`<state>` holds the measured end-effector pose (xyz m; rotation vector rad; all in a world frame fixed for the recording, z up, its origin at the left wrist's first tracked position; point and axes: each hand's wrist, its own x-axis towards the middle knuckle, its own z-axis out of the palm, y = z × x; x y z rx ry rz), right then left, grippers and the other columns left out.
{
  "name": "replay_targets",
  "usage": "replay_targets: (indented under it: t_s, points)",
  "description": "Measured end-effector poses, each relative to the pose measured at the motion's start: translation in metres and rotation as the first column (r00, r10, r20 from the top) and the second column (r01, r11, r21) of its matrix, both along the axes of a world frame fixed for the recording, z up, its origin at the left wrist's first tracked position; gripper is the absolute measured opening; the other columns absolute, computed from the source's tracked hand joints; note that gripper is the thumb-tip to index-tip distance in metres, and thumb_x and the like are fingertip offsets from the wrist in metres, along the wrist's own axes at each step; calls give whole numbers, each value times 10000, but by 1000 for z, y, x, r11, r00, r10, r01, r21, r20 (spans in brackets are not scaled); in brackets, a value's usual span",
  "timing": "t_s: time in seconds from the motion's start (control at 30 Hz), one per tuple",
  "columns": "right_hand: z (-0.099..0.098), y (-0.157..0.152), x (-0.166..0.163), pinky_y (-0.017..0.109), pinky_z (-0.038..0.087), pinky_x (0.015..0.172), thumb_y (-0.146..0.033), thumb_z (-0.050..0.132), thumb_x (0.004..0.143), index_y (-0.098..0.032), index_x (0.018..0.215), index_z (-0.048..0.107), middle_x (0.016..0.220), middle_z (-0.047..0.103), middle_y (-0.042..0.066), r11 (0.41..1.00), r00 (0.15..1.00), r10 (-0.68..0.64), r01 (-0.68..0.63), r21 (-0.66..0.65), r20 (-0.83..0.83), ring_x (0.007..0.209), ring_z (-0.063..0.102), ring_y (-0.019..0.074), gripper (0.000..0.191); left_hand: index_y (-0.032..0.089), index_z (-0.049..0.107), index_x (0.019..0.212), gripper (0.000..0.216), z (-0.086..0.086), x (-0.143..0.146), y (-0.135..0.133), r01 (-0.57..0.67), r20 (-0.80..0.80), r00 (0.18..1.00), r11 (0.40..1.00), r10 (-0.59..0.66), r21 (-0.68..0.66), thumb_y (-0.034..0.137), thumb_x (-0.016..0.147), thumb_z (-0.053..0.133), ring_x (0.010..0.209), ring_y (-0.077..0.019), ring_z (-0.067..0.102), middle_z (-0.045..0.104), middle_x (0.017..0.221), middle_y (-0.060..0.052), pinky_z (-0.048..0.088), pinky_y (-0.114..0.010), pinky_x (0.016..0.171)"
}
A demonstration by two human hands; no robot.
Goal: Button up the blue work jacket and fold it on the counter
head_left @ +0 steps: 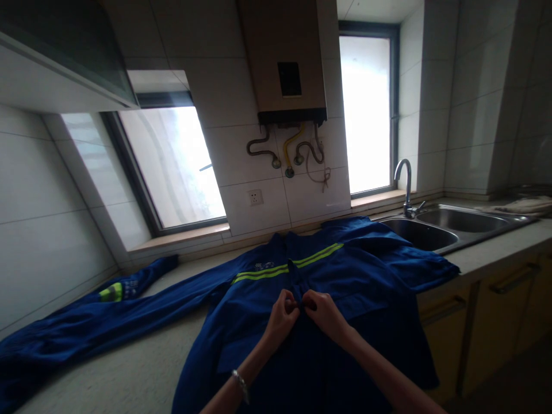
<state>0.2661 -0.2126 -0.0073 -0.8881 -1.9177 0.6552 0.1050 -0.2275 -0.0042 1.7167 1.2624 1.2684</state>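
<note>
A blue work jacket (259, 322) with yellow-green reflective stripes across the chest lies spread on the counter, its collar toward the wall. My left hand (282, 315) pinches the front placket near the middle of the jacket. Close beside it, my right hand (323, 310) pinches the other side of the same front edge. The small part between the fingertips is too dark to make out. One sleeve (172, 307) stretches to the left along the counter, and the other (414, 261) lies toward the sink.
A double steel sink (463, 238) with a faucet (405, 184) is set in the counter (129, 368) at right. On the tiled wall hang a water heater (284, 69) and pipes. Yellow cabinets (495, 328) stand below. More blue cloth (146, 276) lies at far left.
</note>
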Motion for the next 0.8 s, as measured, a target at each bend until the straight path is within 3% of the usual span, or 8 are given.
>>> replay_targets:
  t_s: [0.23, 0.37, 0.6, 0.8]
  points:
    - [-2, -1, 1, 236, 431, 752, -37, 487, 760, -191, 896, 603, 874, 626, 35, 991, 990, -1, -19, 133, 144, 832, 590, 157, 236, 220, 385, 809, 251, -10, -1, 5, 33, 8, 999, 999, -33, 24, 176, 698, 606, 582, -118, 527, 520, 603, 76, 372, -209, 552]
    - [-3, 0, 2, 233, 441, 749, -39, 503, 741, -197, 896, 617, 867, 627, 23, 995, 996, 2, -10, 94, 90, 808, 595, 148, 249, 221, 375, 799, 286, -11, -3, 7, -1, 21, 1000, 1000, 1, 6, 143, 662, 613, 609, -114, 521, 523, 638, 74, 386, -213, 579]
    - [0, 2, 3, 240, 481, 720, -81, 539, 728, -183, 899, 621, 851, 657, 22, 994, 990, 81, -88, -60, -116, 792, 628, 160, 216, 216, 394, 757, 272, 4, -2, 0, -43, 29, 999, 999, 44, -16, 108, 621, 604, 648, -111, 530, 521, 672, 71, 427, -226, 651]
    - [6, 6, 7, 243, 476, 668, -59, 552, 675, -183, 877, 578, 816, 651, 13, 986, 988, 119, -129, -101, -99, 751, 626, 169, 239, 217, 433, 829, 278, 3, -2, -1, -60, 24, 998, 998, 61, -33, 133, 635, 614, 653, -144, 602, 590, 660, 61, 449, -245, 638]
